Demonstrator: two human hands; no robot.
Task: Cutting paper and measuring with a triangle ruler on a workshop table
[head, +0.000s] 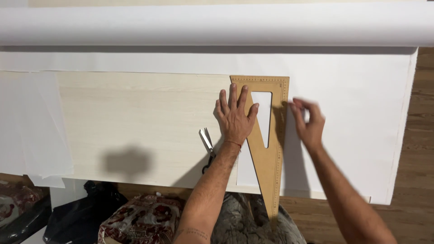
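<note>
My left hand (235, 118) lies flat, fingers spread, pressing on a wooden triangular set square (276, 149) that rests on white sheet material (352, 113) over a pale wood tabletop (135, 122). My right hand (308, 122) sits just right of the square's long ruled edge, fingers pinched together as if on a thin marker; the hand is blurred and what it grips cannot be made out. A pair of scissors (207, 145) with black handles lies on the tabletop beside my left wrist.
A thick white roll (217, 25) spans the far edge of the table. A translucent sheet (31, 131) hangs over the left end. Patterned bags (144, 221) and a black bag (77, 212) sit below the near edge. A wooden floor (420, 135) lies to the right.
</note>
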